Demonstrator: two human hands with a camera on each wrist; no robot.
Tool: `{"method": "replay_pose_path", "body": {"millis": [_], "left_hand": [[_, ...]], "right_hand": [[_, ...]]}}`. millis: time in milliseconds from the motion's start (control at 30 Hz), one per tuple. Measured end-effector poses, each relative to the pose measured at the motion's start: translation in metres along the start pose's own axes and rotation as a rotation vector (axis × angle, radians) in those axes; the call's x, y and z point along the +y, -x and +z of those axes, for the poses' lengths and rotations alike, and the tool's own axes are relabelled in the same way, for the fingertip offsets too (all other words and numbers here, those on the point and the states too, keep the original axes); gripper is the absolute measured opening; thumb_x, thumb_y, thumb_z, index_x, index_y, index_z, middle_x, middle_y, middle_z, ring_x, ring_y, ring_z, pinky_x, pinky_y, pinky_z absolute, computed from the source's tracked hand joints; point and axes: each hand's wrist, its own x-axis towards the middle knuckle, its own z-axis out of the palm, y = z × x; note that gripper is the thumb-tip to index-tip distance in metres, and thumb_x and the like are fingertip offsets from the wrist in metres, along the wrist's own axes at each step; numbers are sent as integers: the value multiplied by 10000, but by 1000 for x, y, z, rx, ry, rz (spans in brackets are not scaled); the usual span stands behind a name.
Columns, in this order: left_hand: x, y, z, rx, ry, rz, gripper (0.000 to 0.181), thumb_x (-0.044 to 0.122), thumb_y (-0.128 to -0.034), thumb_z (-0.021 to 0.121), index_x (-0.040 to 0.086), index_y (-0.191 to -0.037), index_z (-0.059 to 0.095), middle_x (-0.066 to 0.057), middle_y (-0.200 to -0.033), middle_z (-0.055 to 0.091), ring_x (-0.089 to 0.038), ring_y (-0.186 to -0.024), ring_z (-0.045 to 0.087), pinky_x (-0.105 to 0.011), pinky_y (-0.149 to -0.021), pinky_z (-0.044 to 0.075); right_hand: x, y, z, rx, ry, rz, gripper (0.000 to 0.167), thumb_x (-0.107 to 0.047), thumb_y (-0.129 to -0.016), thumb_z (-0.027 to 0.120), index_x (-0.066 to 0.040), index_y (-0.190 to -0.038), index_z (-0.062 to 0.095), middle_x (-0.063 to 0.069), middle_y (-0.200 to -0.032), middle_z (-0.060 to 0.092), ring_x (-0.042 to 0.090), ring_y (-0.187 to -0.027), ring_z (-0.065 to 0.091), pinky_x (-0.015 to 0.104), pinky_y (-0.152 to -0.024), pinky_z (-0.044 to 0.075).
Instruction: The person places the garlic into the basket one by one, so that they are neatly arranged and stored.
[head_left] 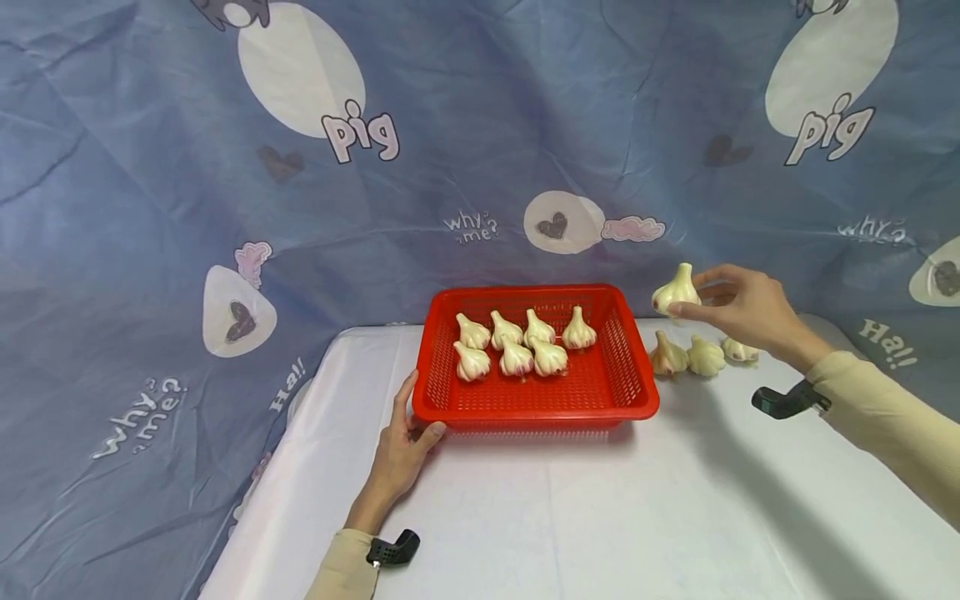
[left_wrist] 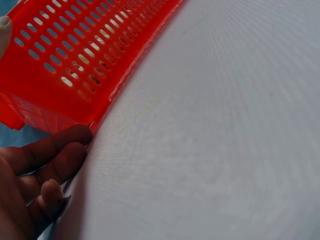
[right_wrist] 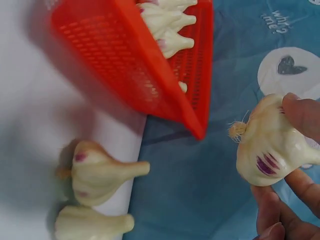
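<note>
A red plastic basket point(head_left: 525, 414) holds several garlic bulbs point(head_left: 550, 357) in two rows toward its back and left. My left hand point(head_left: 399, 454) rests at its front left corner, thumb and fingers against the rim; the left wrist view shows the fingers point(left_wrist: 65, 160) low beside the basket wall point(left_wrist: 55, 95). Raised above the table, right of the basket, my right hand point(head_left: 750, 307) pinches one garlic bulb point(head_left: 677, 290) between thumb and fingers. In the right wrist view this bulb point(right_wrist: 270, 145) shows purple streaks and roots, apart from the basket point(right_wrist: 150, 65).
Three more bulbs point(head_left: 707, 357) lie on the white-covered table point(head_left: 555, 508), right of the basket and below my right hand. A blue printed cloth point(head_left: 450, 167) hangs behind the table. Each wrist wears a black strap device.
</note>
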Motion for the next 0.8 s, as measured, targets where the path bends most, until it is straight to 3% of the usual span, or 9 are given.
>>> {"method": "replay_pose_path", "body": {"millis": [167, 400, 633, 800], "left_hand": [[0, 1, 0, 1, 10, -10, 924, 286, -963, 769, 442, -1676, 202, -76, -1048, 814, -113, -774, 654, -293, -727, 507], [0, 0, -1, 4, 6, -19, 929, 282, -960, 768, 472, -1669, 198, -71, -1053, 816, -120, -759, 664, -300, -730, 510], [1, 1, 0, -2, 14, -36, 927, 301, -963, 769, 485, -1666, 193, -67, -1086, 814, -127, -798, 665, -295, -741, 511], [-1, 1, 0, -2, 14, -40, 928, 306, -961, 771, 502, -1661, 194, -47, -1037, 816, -134, -792, 670, -301, -743, 510]], "right_hand": [[-11, -5, 9, -23, -3, -26, 670, -639, -872, 793, -137, -1302, 682, 177, -1286, 751, 395, -1156, 731, 554, -911, 561], [-28, -12, 21, -73, -51, -55, 647, -595, -861, 832, -139, -1299, 696, 143, -1278, 757, 350, -1146, 740, 426, -882, 564], [-40, -20, 38, -143, -58, -62, 692, -581, -861, 840, -86, -1314, 673, 183, -1297, 741, 386, -1190, 719, 572, -979, 557], [-45, -24, 50, -164, -45, -91, 696, -567, -851, 853, -71, -1307, 681, 194, -1268, 752, 381, -1158, 734, 560, -954, 570]]}}
